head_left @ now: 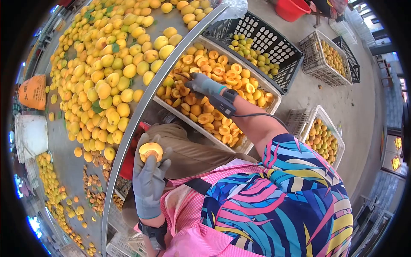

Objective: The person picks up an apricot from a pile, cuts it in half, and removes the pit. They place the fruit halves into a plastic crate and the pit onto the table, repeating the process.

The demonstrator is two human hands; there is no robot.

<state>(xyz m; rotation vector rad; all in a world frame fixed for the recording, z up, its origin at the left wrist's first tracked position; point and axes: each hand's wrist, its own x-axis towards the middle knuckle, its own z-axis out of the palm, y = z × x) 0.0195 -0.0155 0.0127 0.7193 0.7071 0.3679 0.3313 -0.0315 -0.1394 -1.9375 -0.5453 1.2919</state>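
My left hand (147, 182), in a grey glove, holds a halved yellow fruit (150, 150) cut face up over my lap. My right hand (204, 84), also gloved, reaches out over a white tray (274, 105) filled with several cut fruit halves (214, 70). Its fingers are curled around what looks like a thin dark tool (183, 77) that touches the halves. A black strap with a cable sits on each wrist. My patterned shirt and pink apron fill the lower right.
A big table (141, 103) with a metal rim holds a heap of whole yellow fruit (111, 64). A black crate (274, 47) of greenish fruit stands behind the tray. More white crates (321, 137) of fruit, a red tub (291, 8), and scattered fruit lie on the floor.
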